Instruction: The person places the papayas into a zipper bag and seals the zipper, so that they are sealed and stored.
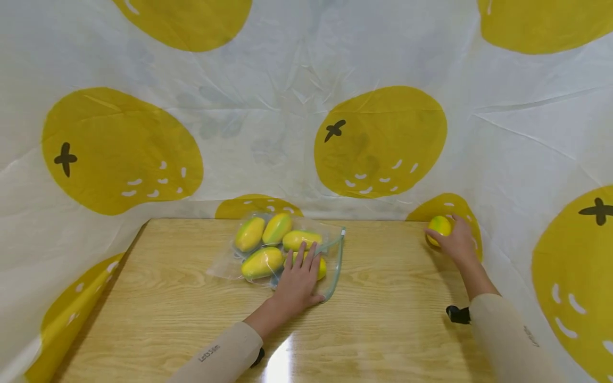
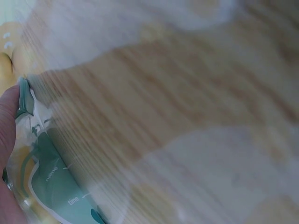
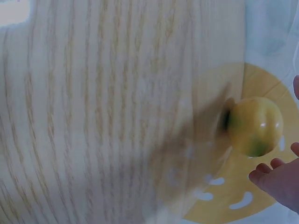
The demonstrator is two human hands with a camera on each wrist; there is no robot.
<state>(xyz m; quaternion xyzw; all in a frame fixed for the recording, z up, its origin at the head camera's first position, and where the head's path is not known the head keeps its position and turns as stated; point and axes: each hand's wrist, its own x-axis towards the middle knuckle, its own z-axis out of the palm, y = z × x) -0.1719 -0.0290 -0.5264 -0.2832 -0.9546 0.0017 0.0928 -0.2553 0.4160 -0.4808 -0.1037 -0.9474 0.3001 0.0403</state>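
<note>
A clear zip bag (image 1: 335, 276) with a green seal lies on the table, holding several yellow-green mangoes (image 1: 262, 263). My left hand (image 1: 298, 282) rests on its right part, fingers spread and straight over the mangoes. Up close in the left wrist view, the left thumb (image 2: 6, 126) touches the bag's green zip edge (image 2: 25, 95). At the table's far right corner sits a single mango (image 3: 256, 126). My right hand (image 1: 457, 242) is around it, thumb on one side and fingers on the other. The right wrist view shows a gap between hand and fruit.
The wood-grain table (image 1: 383, 319) meets a white cloth (image 1: 268, 154) printed with large yellow fruit, which rises at the back and both sides. Close to the right hand, the cloth borders the table's edge. Light glares on the front of the table.
</note>
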